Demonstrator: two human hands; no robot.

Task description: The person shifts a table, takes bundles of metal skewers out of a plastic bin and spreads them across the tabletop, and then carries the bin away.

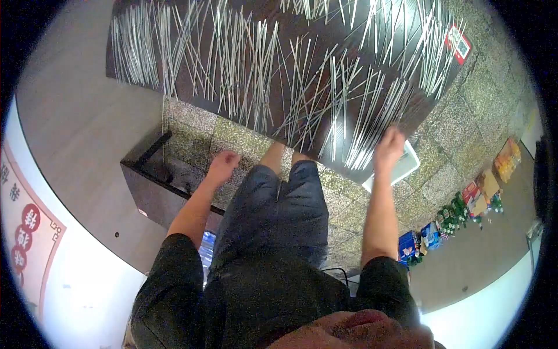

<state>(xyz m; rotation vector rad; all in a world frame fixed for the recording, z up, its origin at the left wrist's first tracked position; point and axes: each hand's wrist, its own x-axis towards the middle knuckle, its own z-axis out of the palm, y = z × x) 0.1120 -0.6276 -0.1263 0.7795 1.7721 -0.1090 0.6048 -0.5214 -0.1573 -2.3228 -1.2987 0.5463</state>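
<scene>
Many thin, shiny skewer-like sticks [244, 64] lie loosely spread and crossing each other on a dark table [186, 87]. My left hand [222, 167] is off the table's near edge, left of my knees, its fingers curled with nothing visible in them. Over the table's near right edge is my right hand [390, 148], beside a dense group of sticks [363, 148]. Its fingers are curled in and blurred, and what they hold, if anything, cannot be made out. Partly behind my right forearm, a white bin [410, 163] shows below the table edge.
A red and white card with a square code [458, 45] lies at the table's right corner. A dark open box-like stand [168, 189] is at my left. Green bottles [450, 215], a blue package [408, 247] and an orange bag [507, 160] line the right side of the floor.
</scene>
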